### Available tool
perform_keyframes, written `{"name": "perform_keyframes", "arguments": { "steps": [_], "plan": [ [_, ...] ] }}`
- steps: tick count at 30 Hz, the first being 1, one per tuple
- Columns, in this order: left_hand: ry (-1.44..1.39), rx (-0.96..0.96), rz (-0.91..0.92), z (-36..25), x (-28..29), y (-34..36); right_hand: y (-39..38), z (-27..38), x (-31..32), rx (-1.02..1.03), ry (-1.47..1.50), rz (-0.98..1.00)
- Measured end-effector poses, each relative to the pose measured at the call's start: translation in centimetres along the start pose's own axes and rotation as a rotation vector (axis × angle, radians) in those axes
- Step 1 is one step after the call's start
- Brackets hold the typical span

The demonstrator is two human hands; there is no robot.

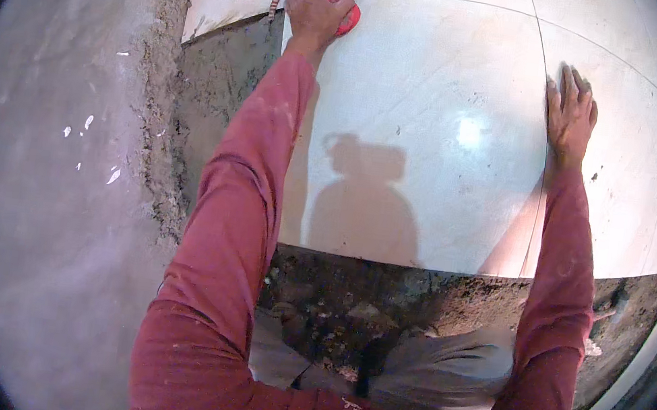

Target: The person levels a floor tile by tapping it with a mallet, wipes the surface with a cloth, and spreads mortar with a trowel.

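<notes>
My left hand reaches to the far edge of the view, its fingers closed over a bright red, rounded, lumpy thing that rests on the tiles. What kind of thing it is I cannot make out. A short striped cord-like piece hangs beside that hand. Flat on the pale floor tiles lies my right hand, fingers stretched forward, holding nothing. It rests across the thin joint between the large middle tile and the right-hand tile.
Left of the tiles is a bare mortar strip with a rough, crumbly edge, then grey floor with white flecks. Dark loose soil and rubble lie before my knees. A pale edging strip runs along the lower right.
</notes>
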State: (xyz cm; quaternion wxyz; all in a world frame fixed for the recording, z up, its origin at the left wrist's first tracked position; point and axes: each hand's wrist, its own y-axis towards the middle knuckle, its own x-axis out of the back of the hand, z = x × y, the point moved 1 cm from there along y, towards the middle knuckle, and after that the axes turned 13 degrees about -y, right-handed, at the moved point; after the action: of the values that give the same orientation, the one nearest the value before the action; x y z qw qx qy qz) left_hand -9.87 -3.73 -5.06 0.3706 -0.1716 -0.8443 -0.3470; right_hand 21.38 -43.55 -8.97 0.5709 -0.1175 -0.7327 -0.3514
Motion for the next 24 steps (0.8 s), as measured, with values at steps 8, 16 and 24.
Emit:
{"name": "perform_keyframes", "arguments": {
  "steps": [8,16,24],
  "plan": [
    [-0.059,0.149,0.018,-13.7,10.5,-28.5,0.3,-2.8,0.1,-0.049,0.087,-0.033],
    [-0.074,0.002,-0.024,-10.3,4.2,-17.0,-7.6,-22.8,-1.5,-0.244,0.052,-0.079],
    [-0.546,-0.547,0.218,-32.6,-13.0,-19.4,-6.4,-22.4,0.2,-0.279,0.301,-0.171]
  ]
}}
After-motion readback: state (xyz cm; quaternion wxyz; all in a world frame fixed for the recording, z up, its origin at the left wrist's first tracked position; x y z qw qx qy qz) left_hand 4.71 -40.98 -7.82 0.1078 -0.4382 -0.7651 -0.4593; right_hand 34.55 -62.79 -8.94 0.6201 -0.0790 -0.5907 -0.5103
